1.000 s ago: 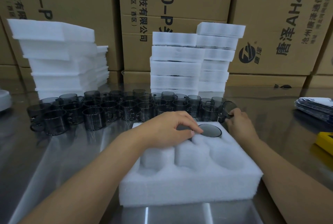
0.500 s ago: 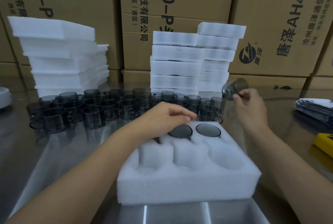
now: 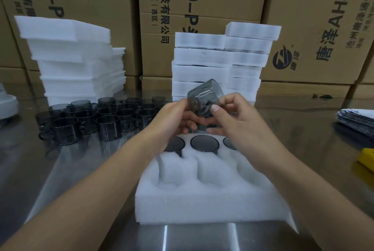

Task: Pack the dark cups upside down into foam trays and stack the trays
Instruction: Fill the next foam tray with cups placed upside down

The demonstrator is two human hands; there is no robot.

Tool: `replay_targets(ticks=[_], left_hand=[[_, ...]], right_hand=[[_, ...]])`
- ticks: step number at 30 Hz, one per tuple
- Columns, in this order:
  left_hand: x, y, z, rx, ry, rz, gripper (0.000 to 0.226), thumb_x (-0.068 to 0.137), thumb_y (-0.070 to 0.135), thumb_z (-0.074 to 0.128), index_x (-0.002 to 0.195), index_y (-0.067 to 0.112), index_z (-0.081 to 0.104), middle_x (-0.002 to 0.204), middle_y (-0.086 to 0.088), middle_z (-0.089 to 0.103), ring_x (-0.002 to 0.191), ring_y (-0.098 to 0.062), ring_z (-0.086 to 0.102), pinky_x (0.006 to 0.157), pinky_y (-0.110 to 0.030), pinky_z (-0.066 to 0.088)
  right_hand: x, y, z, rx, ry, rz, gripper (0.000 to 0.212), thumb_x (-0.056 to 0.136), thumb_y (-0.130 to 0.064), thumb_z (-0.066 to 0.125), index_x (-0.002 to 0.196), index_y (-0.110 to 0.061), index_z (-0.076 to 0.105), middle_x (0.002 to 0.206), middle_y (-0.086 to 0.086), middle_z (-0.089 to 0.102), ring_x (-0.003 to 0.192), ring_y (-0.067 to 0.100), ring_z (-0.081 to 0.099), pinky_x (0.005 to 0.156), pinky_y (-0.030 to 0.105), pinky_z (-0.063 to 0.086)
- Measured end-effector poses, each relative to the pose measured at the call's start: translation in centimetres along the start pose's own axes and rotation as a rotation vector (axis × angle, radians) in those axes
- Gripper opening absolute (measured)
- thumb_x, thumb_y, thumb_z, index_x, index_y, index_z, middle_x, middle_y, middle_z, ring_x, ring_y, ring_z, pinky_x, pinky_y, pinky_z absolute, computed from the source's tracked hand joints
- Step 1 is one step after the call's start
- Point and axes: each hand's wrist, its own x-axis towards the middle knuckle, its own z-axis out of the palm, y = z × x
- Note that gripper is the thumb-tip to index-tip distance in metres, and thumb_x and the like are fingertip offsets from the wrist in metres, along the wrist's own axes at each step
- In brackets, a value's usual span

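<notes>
Both hands are mid-frame, above the far row of the foam tray (image 3: 202, 200). My left hand (image 3: 176, 119) & right hand (image 3: 240, 117) hold one dark cup (image 3: 204, 97), tilted, w/ fingers curled round it and my right thumb pressed on its side. Left fingertips are mostly hidden behind it; its handle is hard to make out. The tray sits on the counter (image 3: 60, 170), bottom centre. 3 packed cups (image 3: 204, 142) sit upside down in the far row, the outer 2 partly covered by my hands. Loose cups (image 3: 107, 127) stand centre-left; any behind my hands are hidden. Foam stacks (image 3: 77, 64) are upper left & centre. A yellow item (image 3: 366, 159) is cut off at the right edge, can't ID it.
</notes>
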Motion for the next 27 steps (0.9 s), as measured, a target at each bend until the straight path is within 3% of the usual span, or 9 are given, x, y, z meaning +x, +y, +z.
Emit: replay_targets(ticks=[2, 4, 7, 9, 12, 14, 19, 27], left_hand=[[0.1, 0.1, 0.0, -0.085, -0.001, -0.007, 0.04, 0.097, 0.039, 0.038, 0.095, 0.013, 0.067, 0.065, -0.005, 0.067, 0.046, -0.014, 0.048, 0.043, -0.019, 0.034], [0.1, 0.3, 0.1, -0.15, -0.011, -0.02, 0.048, 0.098, 0.047, 0.03, 0.097, 0.015, 0.066, 0.062, -0.001, 0.065, 0.046, -0.013, 0.046, 0.044, -0.021, 0.032], [0.2, 0.4, 0.2, -0.137, -0.034, -0.023, 0.055, 0.096, 0.055, 0.026, 0.104, 0.017, 0.065, 0.075, -0.003, 0.07, 0.052, -0.01, 0.055, 0.05, -0.022, 0.036], [0.2, 0.3, 0.4, -0.084, -0.025, -0.022, 0.049, 0.096, 0.054, 0.031, 0.112, 0.02, 0.062, 0.084, -0.001, 0.071, 0.06, -0.008, 0.063, 0.053, -0.021, 0.044], [0.0, 0.1, 0.4, -0.087, -0.001, -0.01, 0.032, 0.096, 0.048, 0.04, 0.103, 0.026, 0.063, 0.08, 0.005, 0.072, 0.063, -0.006, 0.066, 0.055, -0.019, 0.05], [0.1, 0.0, 0.4, -0.1, -0.001, -0.004, 0.029, 0.096, 0.045, 0.044, 0.103, 0.025, 0.064, 0.085, 0.002, 0.071, 0.062, -0.008, 0.064, 0.056, -0.02, 0.05], [0.0, -0.1, 0.2, -0.082, -0.028, 0.012, 0.03, 0.095, 0.038, 0.049, 0.112, 0.018, 0.064, 0.101, -0.007, 0.073, 0.071, -0.014, 0.067, 0.057, -0.021, 0.05], [0.1, -0.2, 0.1, -0.076, -0.058, 0.036, 0.024, 0.097, 0.032, 0.044, 0.109, 0.026, 0.064, 0.094, 0.001, 0.072, 0.066, -0.01, 0.065, 0.058, -0.019, 0.05]], right_hand=[[-0.2, 0.5, 0.5, -0.128, -0.015, -0.055, 0.013, 0.095, -0.022, 0.057, 0.084, -0.027, 0.051, 0.099, 0.004, 0.064, 0.081, 0.011, 0.07, 0.074, 0.027, 0.057], [-0.1, 0.9, 0.4, -0.285, 0.021, -0.155, 0.018, 0.095, -0.025, 0.056, 0.082, -0.034, 0.047, 0.102, -0.003, 0.058, 0.079, 0.004, 0.065, 0.069, 0.017, 0.051], [0.5, 1.1, -0.2, -0.436, 0.08, -0.274, 0.02, 0.095, -0.02, 0.055, 0.085, -0.034, 0.044, 0.1, -0.014, 0.041, 0.082, -0.006, 0.054, 0.064, 0.005, 0.041], [1.0, 1.5, -0.5, -0.496, 0.092, -0.31, 0.014, 0.095, -0.015, 0.056, 0.09, -0.026, 0.048, 0.102, -0.009, 0.038, 0.083, -0.009, 0.052, 0.072, 0.007, 0.041], [1.2, 2.0, -0.4, -0.557, 0.102, -0.338, 0.011, 0.092, -0.011, 0.059, 0.092, -0.02, 0.054, 0.108, -0.005, 0.038, 0.082, 0.001, 0.053, 0.078, 0.021, 0.047], [1.0, 2.0, -0.3, -0.576, 0.104, -0.363, 0.01, 0.089, -0.008, 0.064, 0.091, -0.017, 0.059, 0.107, -0.007, 0.039, 0.081, 0.003, 0.053, 0.077, 0.024, 0.048], [0.8, 2.1, -0.7, -0.451, 0.112, -0.249, 0.032, 0.08, -0.005, 0.072, 0.071, -0.031, 0.056, 0.1, -0.021, 0.042, 0.084, -0.005, 0.053, 0.071, 0.008, 0.042], [0.7, 1.6, -0.7, -0.446, 0.115, -0.219, 0.044, 0.079, -0.008, 0.073, 0.083, -0.038, 0.042, 0.099, -0.012, 0.045, 0.075, 0.0, 0.053, 0.063, 0.012, 0.039]])
